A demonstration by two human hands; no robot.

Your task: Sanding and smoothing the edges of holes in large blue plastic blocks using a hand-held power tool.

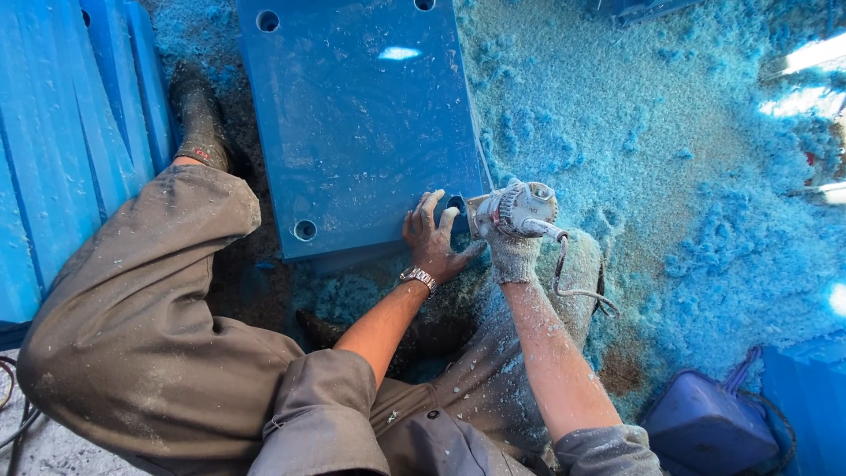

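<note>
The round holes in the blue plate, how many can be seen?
4. On the blue plate: one top left, one at the top edge, one bottom left, one bottom right partly hidden between the left hand and the power tool.

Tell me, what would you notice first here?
Blue shavings cover the floor everywhere, mostly to the right. In the middle lies a big blue slab with round holes. At its near corner the left hand presses down, while the dusty right hand grips a small power tool.
</note>
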